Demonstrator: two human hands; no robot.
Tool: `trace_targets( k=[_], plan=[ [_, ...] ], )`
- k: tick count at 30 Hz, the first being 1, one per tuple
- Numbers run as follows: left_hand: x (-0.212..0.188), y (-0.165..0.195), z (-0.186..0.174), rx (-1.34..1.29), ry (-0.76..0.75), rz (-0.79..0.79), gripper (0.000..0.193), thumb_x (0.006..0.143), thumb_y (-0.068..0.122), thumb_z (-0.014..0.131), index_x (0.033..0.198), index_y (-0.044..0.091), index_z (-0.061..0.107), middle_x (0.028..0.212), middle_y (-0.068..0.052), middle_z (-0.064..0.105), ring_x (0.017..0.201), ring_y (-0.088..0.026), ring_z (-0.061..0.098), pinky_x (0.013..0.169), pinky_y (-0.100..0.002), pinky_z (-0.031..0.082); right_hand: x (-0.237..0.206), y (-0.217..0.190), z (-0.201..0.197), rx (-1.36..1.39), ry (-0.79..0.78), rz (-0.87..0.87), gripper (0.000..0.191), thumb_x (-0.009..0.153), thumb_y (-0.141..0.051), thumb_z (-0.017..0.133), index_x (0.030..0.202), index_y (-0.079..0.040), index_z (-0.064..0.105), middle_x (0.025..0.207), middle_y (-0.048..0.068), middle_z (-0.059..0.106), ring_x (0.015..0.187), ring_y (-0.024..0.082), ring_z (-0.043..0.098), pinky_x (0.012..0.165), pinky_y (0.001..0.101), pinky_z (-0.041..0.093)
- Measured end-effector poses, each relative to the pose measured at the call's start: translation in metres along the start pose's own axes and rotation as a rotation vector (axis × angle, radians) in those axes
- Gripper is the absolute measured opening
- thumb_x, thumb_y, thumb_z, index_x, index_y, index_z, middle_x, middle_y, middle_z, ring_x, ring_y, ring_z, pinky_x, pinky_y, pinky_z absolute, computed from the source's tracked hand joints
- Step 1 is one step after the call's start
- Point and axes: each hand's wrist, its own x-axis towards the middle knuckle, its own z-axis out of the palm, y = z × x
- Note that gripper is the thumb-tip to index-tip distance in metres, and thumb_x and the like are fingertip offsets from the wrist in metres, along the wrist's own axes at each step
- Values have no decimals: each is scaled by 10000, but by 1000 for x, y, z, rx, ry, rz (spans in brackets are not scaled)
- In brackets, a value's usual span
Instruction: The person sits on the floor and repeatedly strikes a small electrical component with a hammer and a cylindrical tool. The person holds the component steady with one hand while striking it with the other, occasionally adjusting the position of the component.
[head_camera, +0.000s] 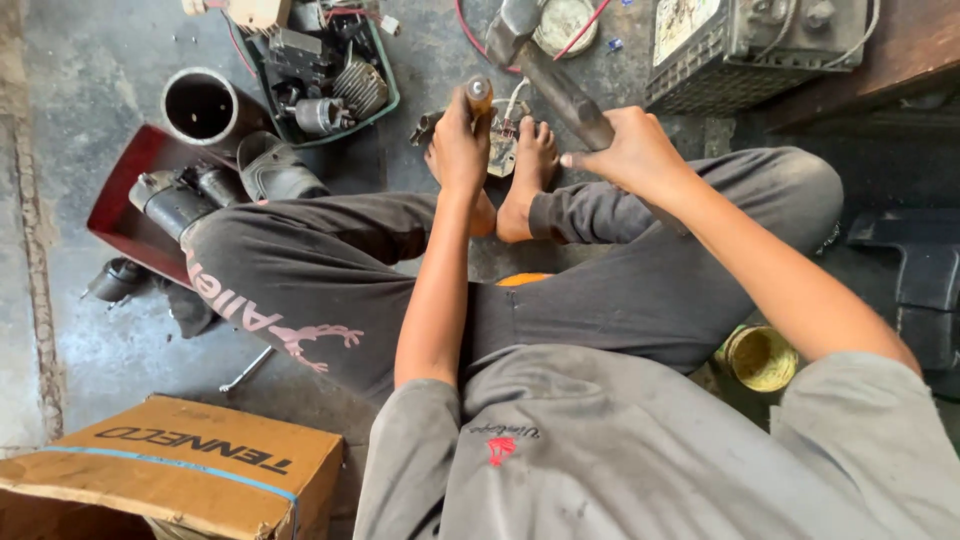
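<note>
Hands (458, 140) (625, 150) grip screwdriver (479, 95), hammer (548, 70)

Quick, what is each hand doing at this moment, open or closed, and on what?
Left hand: closed around a wooden-handled tool, held upright over a small part between the feet.
Right hand: closed on the hammer handle, head raised.

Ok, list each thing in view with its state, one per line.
left hand: fist closed on an upright tool handle
right hand: closed on a hammer handle, head raised
small part: on the floor, between the bare feet
metal cylinder: upright, open end up
green tray: full of engine parts
cardboard box: closed, taped
yellow tin: open
</note>
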Motion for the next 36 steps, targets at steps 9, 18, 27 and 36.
trace_targets(
  k=[9, 18, 27, 36],
  plan=[
    [1, -7, 2, 282, 37, 12, 403, 787, 170, 782, 1167, 158, 650, 902, -221, 668, 860, -460, 635, 710, -530, 474, -11, -14, -10, -24, 424, -586, 265, 978, -168, 829, 1059, 42, 690, 903, 172, 714, 807, 206, 716, 775, 353, 551],
    [-9, -33, 10, 230, 60, 22, 216, 880, 66, 686, 1090, 113, 665, 1008, -192, 642, 1000, -430, 628, 856, -505, 497, -8, 0, 10, -202, 251, -292, 305, 808, -159, 880, 1033, -8, 740, 806, 208, 709, 746, 326, 713, 690, 412, 535],
    [-16, -44, 19, 606, 144, 271, 353, 656, 234, 744, 970, 110, 640, 1159, -318, 634, 1010, -483, 599, 833, -509, 486, 5, 45, 21, 457, 230, -170, 275, 879, -120, 820, 993, 38, 626, 792, 30, 620, 671, 130, 563, 600, 320, 460],
    [55, -67, 113, 727, -328, 13, 433, 945, 437, 652, 1106, 38, 603, 1003, -195, 681, 884, -414, 683, 741, -525, 541, 10, 125, 78, 790, 334, 384, 638, 774, -221, 883, 1102, 39, 401, 645, 36, 616, 459, 121, 561, 385, 298, 449]
  ],
)
